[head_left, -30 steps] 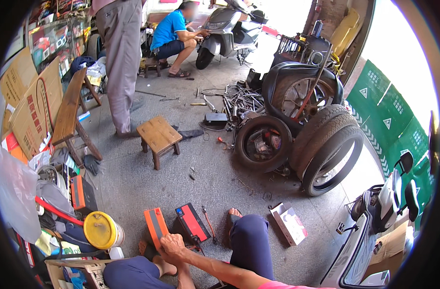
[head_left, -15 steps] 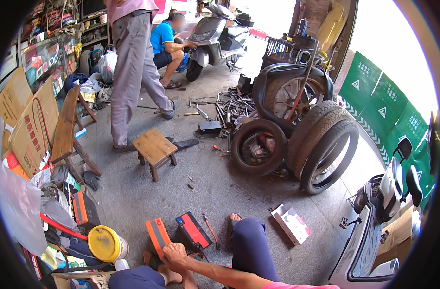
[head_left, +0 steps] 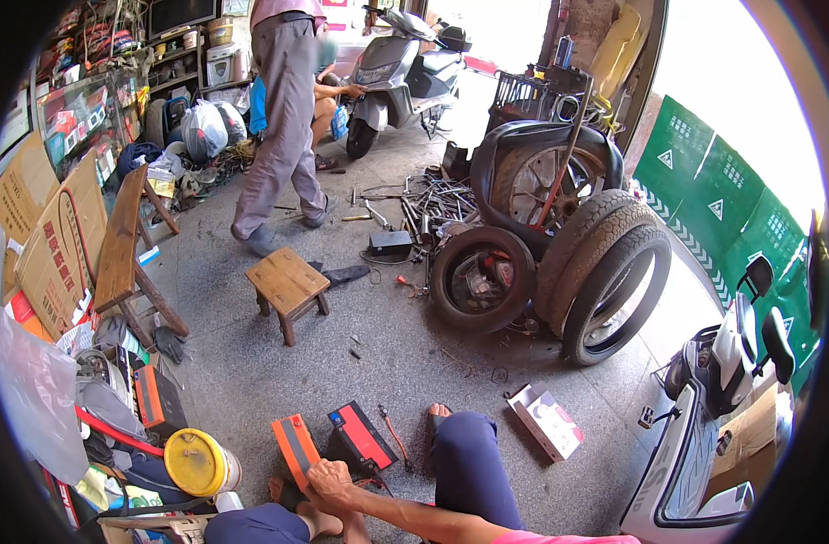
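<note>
My right hand (head_left: pixel 329 480) has its fingers curled in, at the near end of an orange-topped battery (head_left: pixel 295 446) with a grey stripe. Whether it touches the battery or grips anything, I cannot tell. Under it a second forearm, seemingly my left, comes up from the lower edge; my left hand (head_left: pixel 316 498) is mostly hidden behind the right one. A red-topped black battery (head_left: pixel 371 437) lies on the floor just right of the orange one. Beside that is a short red cable (head_left: pixel 395 433) with dark ends.
A wooden stool (head_left: pixel 288 283) stands ahead, with tyres (head_left: pixel 618 295) and scattered metal tools (head_left: pixel 432 201) beyond. At right are a white box (head_left: pixel 545 422) and a white scooter (head_left: pixel 677 453); at left, a yellow-lidded bucket (head_left: pixel 197 461) and a bench (head_left: pixel 120 245). Someone crouches by a grey scooter (head_left: pixel 396 77).
The standing person in grey trousers has stepped right and away, now partly covering the crouching person in blue. My hands have stayed at the orange battery almost unmoved.
</note>
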Demonstrator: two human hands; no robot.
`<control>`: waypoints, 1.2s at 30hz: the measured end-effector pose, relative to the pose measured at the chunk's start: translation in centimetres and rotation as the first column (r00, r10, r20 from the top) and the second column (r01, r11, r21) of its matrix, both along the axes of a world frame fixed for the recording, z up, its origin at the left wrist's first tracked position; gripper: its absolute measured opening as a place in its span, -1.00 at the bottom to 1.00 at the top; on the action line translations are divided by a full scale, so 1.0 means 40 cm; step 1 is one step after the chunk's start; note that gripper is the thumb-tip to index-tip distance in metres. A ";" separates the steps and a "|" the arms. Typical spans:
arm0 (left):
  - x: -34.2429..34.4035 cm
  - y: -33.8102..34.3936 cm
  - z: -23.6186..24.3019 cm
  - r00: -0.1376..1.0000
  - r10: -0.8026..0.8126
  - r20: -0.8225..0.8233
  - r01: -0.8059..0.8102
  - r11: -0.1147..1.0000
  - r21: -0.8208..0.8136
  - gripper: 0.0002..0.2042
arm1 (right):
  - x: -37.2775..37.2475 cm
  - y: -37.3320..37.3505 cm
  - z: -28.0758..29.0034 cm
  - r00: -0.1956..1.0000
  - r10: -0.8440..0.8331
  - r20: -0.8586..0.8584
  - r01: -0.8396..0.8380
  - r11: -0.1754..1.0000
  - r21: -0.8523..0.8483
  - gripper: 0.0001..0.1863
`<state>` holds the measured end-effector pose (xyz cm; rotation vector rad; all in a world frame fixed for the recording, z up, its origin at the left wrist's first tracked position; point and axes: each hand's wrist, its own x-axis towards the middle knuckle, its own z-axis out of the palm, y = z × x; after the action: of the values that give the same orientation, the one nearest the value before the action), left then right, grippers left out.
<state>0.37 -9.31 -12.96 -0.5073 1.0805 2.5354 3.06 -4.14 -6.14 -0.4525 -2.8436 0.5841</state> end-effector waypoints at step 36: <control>-0.036 0.026 0.002 1.000 -0.026 -0.001 0.026 0.996 0.084 -0.69 | 0.003 0.010 0.025 0.996 0.090 -0.004 -0.090 0.993 -0.079 -0.75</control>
<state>-1.08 -8.29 -12.86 -0.4682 0.9691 2.5453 3.17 -3.73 -5.14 -0.3382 -2.8605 0.7158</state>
